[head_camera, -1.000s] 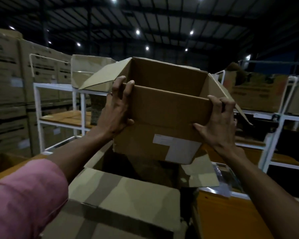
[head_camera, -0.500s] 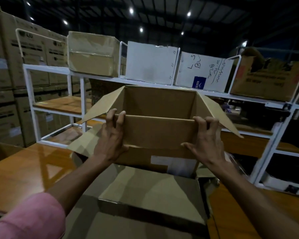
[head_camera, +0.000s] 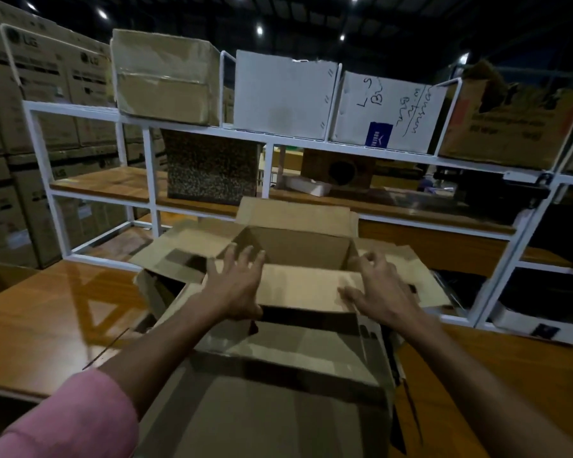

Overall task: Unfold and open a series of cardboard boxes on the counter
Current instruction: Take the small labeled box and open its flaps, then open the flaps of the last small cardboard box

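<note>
Right, open box (head_camera: 298,256) sits on the counter (head_camera: 47,319), mouth up, flaps splayed out to all sides. Left hand (head_camera: 235,285) rests on the near flap (head_camera: 298,289), fingers spread and straight, tips reaching the box's near-left corner. Right hand (head_camera: 377,285) also on that flap, w/ fingers apart and loosely bent, tips at the right flap's edge. Neither grips anything. Looks like both palms are pressing the near flap down so the mouth is clear. A bigger box (head_camera: 278,391) lies under the wrists, probably next up.
</note>
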Demonstrator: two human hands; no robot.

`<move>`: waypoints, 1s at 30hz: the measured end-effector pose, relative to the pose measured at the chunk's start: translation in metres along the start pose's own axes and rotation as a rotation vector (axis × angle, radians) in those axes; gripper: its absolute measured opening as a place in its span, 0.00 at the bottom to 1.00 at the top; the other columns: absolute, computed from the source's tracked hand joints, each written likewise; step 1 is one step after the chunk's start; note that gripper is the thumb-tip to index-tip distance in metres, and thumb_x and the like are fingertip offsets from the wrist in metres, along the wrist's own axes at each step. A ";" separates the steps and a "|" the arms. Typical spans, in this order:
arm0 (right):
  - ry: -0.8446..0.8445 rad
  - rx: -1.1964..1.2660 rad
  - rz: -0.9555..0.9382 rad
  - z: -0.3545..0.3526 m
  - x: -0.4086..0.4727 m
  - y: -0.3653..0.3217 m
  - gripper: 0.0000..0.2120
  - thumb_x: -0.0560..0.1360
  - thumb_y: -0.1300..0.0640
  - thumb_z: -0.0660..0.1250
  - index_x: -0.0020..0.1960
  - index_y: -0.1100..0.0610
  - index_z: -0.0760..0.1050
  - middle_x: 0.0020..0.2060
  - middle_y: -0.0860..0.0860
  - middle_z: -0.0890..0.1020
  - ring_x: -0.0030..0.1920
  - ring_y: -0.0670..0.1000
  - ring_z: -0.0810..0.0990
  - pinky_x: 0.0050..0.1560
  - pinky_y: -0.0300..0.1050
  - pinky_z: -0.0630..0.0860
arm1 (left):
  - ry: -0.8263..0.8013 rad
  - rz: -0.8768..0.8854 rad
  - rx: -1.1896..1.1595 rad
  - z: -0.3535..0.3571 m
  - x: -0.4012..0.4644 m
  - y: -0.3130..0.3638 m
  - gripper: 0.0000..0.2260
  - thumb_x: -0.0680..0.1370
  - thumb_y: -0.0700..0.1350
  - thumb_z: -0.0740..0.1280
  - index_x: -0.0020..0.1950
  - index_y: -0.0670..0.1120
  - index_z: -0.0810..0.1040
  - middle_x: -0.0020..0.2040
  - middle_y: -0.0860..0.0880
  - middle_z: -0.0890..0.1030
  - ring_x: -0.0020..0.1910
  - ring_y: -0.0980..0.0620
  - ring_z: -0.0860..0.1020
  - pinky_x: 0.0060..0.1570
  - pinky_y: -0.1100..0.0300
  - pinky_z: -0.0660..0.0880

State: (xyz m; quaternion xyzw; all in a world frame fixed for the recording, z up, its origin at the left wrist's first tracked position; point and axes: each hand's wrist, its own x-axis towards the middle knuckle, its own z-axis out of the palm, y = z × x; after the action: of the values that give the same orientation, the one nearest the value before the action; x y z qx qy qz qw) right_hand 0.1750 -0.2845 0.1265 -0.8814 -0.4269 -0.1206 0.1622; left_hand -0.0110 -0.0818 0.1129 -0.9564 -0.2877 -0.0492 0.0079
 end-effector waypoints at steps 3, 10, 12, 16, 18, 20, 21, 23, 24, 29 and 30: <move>-0.085 0.012 0.000 0.020 -0.013 -0.001 0.28 0.77 0.37 0.64 0.72 0.47 0.65 0.72 0.52 0.64 0.69 0.55 0.69 0.64 0.55 0.75 | -0.099 0.121 -0.095 0.013 -0.002 0.020 0.48 0.73 0.58 0.73 0.82 0.51 0.45 0.83 0.48 0.46 0.81 0.40 0.41 0.73 0.28 0.45; -0.061 0.057 -0.014 0.035 -0.044 0.013 0.25 0.79 0.37 0.60 0.71 0.48 0.68 0.69 0.51 0.68 0.68 0.52 0.68 0.64 0.51 0.72 | -0.006 0.283 -0.186 0.035 -0.002 0.075 0.38 0.77 0.64 0.64 0.81 0.52 0.54 0.82 0.50 0.52 0.81 0.44 0.46 0.74 0.31 0.48; 0.009 0.084 -0.010 0.037 -0.054 0.026 0.25 0.79 0.37 0.59 0.71 0.48 0.68 0.68 0.51 0.69 0.66 0.52 0.68 0.63 0.52 0.72 | 0.127 0.338 -0.192 0.041 -0.002 0.099 0.34 0.78 0.61 0.63 0.80 0.52 0.55 0.82 0.49 0.54 0.80 0.44 0.47 0.75 0.33 0.51; 0.159 0.102 0.020 0.034 -0.077 0.067 0.23 0.79 0.39 0.57 0.69 0.49 0.69 0.64 0.51 0.72 0.63 0.51 0.70 0.61 0.49 0.72 | 0.324 0.475 -0.231 0.052 -0.001 0.171 0.30 0.79 0.58 0.62 0.79 0.50 0.60 0.80 0.46 0.58 0.80 0.42 0.52 0.75 0.37 0.55; 0.215 0.104 0.068 0.029 -0.093 0.098 0.23 0.78 0.40 0.55 0.68 0.49 0.69 0.63 0.52 0.72 0.62 0.52 0.71 0.60 0.50 0.73 | 0.361 0.531 -0.236 0.058 0.001 0.214 0.29 0.78 0.56 0.62 0.77 0.49 0.63 0.79 0.44 0.62 0.78 0.40 0.56 0.73 0.36 0.59; 0.270 0.080 0.143 0.022 -0.111 0.136 0.23 0.78 0.39 0.55 0.68 0.50 0.68 0.63 0.52 0.73 0.62 0.53 0.71 0.58 0.52 0.74 | 0.342 0.562 -0.227 0.063 0.004 0.259 0.30 0.76 0.55 0.64 0.76 0.48 0.65 0.78 0.43 0.62 0.77 0.38 0.58 0.72 0.35 0.60; 0.299 0.066 0.180 0.019 -0.121 0.158 0.24 0.78 0.39 0.56 0.68 0.51 0.69 0.62 0.53 0.73 0.61 0.54 0.71 0.58 0.53 0.74 | 0.328 0.578 -0.231 0.065 0.005 0.283 0.30 0.75 0.55 0.64 0.76 0.47 0.65 0.78 0.43 0.62 0.77 0.38 0.58 0.71 0.34 0.60; 0.347 0.039 0.250 0.012 -0.144 0.201 0.24 0.79 0.39 0.58 0.67 0.53 0.70 0.62 0.54 0.74 0.61 0.57 0.72 0.56 0.56 0.75 | 0.303 0.624 -0.234 0.069 0.006 0.330 0.32 0.75 0.55 0.65 0.76 0.46 0.64 0.78 0.42 0.61 0.77 0.37 0.57 0.71 0.32 0.60; 0.361 0.023 0.292 0.008 -0.156 0.222 0.24 0.79 0.39 0.59 0.68 0.54 0.70 0.62 0.55 0.73 0.61 0.57 0.72 0.56 0.56 0.75 | 0.290 0.649 -0.233 0.071 0.006 0.354 0.32 0.75 0.55 0.65 0.77 0.46 0.62 0.79 0.42 0.59 0.78 0.37 0.55 0.71 0.32 0.59; 0.398 -0.059 0.487 -0.025 -0.221 0.339 0.27 0.79 0.37 0.56 0.68 0.54 0.71 0.63 0.55 0.73 0.62 0.59 0.71 0.57 0.58 0.74 | 0.244 0.767 -0.253 0.078 0.000 0.492 0.37 0.77 0.60 0.64 0.81 0.46 0.55 0.81 0.42 0.53 0.79 0.38 0.52 0.73 0.32 0.55; 0.412 -0.074 0.524 -0.034 -0.234 0.362 0.28 0.79 0.36 0.54 0.68 0.54 0.72 0.63 0.55 0.73 0.63 0.59 0.71 0.57 0.58 0.74 | 0.240 0.795 -0.262 0.079 -0.002 0.521 0.38 0.77 0.60 0.64 0.81 0.46 0.54 0.81 0.43 0.52 0.79 0.38 0.51 0.73 0.32 0.54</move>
State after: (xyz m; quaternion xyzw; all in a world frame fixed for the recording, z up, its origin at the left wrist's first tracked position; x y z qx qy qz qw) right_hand 0.3178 -0.6757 0.0093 -0.9235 -0.1395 -0.2659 0.2387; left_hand 0.2816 -0.5139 0.0406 -0.9732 0.1145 -0.1894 -0.0617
